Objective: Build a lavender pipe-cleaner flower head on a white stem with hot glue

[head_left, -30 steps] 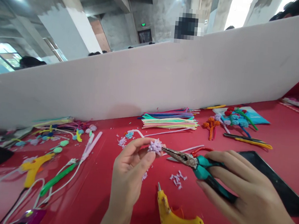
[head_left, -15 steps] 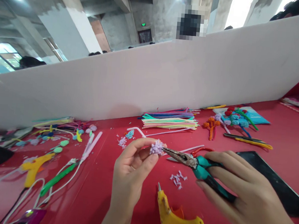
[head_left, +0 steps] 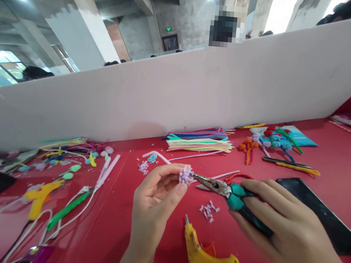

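Observation:
Between its thumb and fingers, my left hand (head_left: 157, 199) pinches a small lilac fuzzy ball (head_left: 185, 175). My right hand (head_left: 281, 218) is wrapped round needle-nose pliers (head_left: 234, 196) with teal and black handles. The tips of the pliers touch the right side of the ball; whether they grip a strand of it is too small to tell. Scissors (head_left: 236, 176) with red handles lie behind the pliers. Below the ball, several short lilac pieces (head_left: 209, 210) are scattered on the red table (head_left: 115, 216). A yellow glue gun (head_left: 207, 261) lies nearest to me.
Bundled pipe cleaners (head_left: 199, 141) lie by the white partition (head_left: 166, 94). Flower-like pieces (head_left: 276, 138), tweezers (head_left: 292, 164) and a black flat device (head_left: 318, 213) are on the right. On the left are another glue gun (head_left: 42, 197), a green-handled tool (head_left: 68, 211) and cables.
The lilac ball has shifted slightly right and looks turned in my left fingers. My right hand and the pliers have moved a little to the left.

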Available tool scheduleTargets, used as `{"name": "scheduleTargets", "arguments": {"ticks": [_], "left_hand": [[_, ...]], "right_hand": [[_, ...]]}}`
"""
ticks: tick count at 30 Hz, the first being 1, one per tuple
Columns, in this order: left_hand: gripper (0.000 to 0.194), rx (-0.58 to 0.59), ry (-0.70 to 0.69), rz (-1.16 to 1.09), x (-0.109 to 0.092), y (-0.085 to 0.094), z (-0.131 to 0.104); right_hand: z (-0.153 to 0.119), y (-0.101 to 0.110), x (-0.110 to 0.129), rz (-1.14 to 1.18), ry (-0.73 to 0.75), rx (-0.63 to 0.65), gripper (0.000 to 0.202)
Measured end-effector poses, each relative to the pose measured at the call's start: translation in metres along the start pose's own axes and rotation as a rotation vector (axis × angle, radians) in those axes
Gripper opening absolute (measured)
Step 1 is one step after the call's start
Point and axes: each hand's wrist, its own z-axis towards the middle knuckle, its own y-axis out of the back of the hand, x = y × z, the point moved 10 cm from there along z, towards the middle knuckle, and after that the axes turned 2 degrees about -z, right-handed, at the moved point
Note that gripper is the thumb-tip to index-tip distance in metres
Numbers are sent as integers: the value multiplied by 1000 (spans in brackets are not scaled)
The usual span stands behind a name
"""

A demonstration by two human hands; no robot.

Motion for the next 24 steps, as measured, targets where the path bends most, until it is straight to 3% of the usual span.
{"name": "scheduleTargets", "arguments": {"ticks": [24], "left_hand": [[13,-13,-107,18,-5,5,3]], "right_hand": [[0,2,-3,55,-47,-32,3]]}}
